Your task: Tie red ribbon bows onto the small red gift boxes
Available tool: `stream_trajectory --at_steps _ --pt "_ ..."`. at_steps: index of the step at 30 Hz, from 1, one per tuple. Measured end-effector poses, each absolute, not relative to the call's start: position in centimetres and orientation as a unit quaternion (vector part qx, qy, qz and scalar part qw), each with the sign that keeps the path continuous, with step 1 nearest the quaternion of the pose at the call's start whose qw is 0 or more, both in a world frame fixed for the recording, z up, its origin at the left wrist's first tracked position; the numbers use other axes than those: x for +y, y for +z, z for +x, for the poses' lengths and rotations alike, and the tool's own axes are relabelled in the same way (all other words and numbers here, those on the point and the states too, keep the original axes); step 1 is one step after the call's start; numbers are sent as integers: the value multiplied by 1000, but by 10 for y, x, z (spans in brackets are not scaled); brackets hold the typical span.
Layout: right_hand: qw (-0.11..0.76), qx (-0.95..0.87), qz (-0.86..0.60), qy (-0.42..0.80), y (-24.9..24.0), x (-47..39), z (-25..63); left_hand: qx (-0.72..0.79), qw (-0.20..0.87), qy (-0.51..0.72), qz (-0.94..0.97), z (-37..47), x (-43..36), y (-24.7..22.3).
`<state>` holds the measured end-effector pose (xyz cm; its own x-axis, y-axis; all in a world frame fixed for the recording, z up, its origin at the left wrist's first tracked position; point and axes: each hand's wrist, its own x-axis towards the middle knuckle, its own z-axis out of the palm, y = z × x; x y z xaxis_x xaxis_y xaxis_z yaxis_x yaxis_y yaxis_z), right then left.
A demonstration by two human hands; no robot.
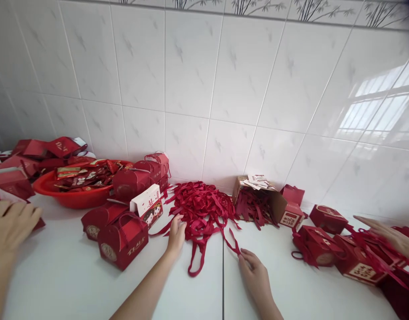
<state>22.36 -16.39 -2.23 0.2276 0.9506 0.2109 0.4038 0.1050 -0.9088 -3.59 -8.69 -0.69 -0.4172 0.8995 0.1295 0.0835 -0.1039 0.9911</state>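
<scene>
A heap of loose dark red ribbon lies on the white table in front of me. My left hand is at the heap's left edge, its fingers closed on a ribbon strand that runs off to the left. To the right of the heap, my right hand pinches the end of a looped red ribbon strand between thumb and fingers. Left of my left hand stand red gift boxes with cord handles, beside a white-topped box with printed figures.
A red plastic basin of wrapped packets stands left, near piled red boxes. An open carton holds ribbon strips. Ribboned boxes sit right. Other people's hands reach in at far left and far right. A tiled wall rises behind.
</scene>
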Motion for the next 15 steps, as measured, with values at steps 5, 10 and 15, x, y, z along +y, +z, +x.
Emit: stream_trajectory --at_steps 5,10,15 --pt "493 -554 -610 278 -16 -169 224 581 336 610 420 -34 -91 -4" --pt "479 -562 -616 274 -30 -162 225 574 341 619 414 -38 -85 -10" --pt "494 -582 -618 187 -71 -155 223 590 358 613 384 -43 -83 -25"
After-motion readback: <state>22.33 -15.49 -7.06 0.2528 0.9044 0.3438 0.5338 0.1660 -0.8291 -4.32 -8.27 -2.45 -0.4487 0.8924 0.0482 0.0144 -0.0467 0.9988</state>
